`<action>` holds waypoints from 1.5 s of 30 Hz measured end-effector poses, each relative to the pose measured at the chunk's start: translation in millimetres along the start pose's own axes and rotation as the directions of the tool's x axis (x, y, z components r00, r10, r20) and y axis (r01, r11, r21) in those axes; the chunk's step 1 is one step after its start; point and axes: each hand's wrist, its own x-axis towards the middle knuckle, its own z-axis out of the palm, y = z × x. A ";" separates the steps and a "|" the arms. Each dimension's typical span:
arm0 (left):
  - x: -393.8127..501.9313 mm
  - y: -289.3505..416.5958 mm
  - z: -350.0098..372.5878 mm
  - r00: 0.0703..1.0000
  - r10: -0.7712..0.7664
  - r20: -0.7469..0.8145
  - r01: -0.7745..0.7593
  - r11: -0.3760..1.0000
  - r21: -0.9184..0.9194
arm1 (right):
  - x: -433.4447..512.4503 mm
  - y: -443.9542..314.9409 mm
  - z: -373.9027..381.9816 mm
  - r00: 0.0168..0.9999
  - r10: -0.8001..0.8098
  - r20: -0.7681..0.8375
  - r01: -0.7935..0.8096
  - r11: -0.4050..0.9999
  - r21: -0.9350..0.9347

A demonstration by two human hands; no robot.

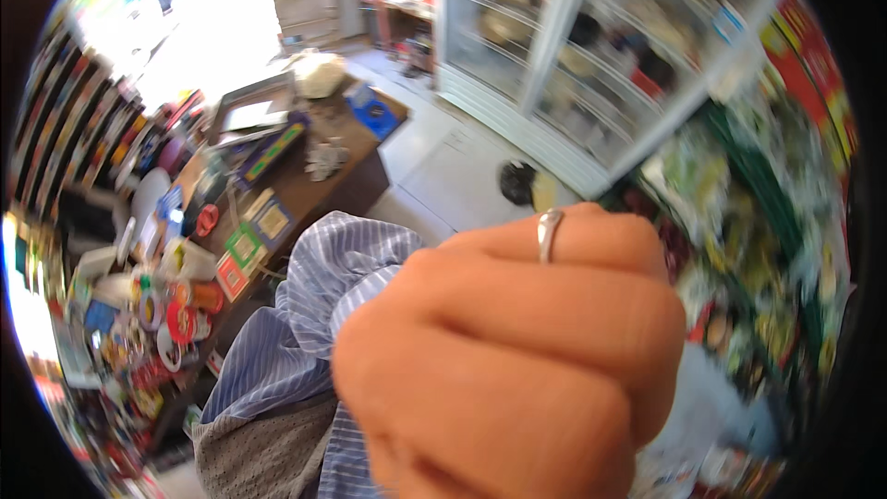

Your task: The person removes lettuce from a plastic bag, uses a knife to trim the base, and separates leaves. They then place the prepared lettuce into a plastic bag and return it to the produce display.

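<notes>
My left hand (513, 346) is very close to the camera, with its back towards me and its fingers curled into a fist. No object shows in it; the inside of the fist is hidden. A silver ring (549, 235) is on one finger. The hand comes out of a blue and white striped sleeve (346, 249). A grey-brown knitted garment (263, 443) shows below the sleeve. My right hand is out of view. Beyond the sleeve stands a brown wooden counter (360, 177), with printed code cards (246, 247) along its edge.
Packed shelves (62, 125) and crowded small goods (138, 333) fill the left. On the counter are a blue box (372, 111) and a wooden tray (220, 111). A glass-door fridge (527, 100) stands ahead, with bagged green produce (741, 215) at right. Something black (517, 182) lies on the tiled floor.
</notes>
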 end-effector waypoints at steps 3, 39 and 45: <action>-3.2 -32.3 43.0 1.000 -0.019 0.012 0.020 0.994 -0.109 | -13.9 -15.3 -29.9 0.961 0.046 -0.274 -0.027 0.997 0.073; -179.3 -533.5 416.5 -0.113 0.199 0.974 0.593 0.799 -0.094 | 92.5 -35.4 -321.8 0.009 -0.022 -1.000 0.247 0.969 -0.019; -178.8 -586.8 566.9 -0.169 0.221 0.960 0.454 0.882 -0.123 | 154.6 -63.6 -435.2 0.032 0.015 -0.999 0.163 0.986 0.020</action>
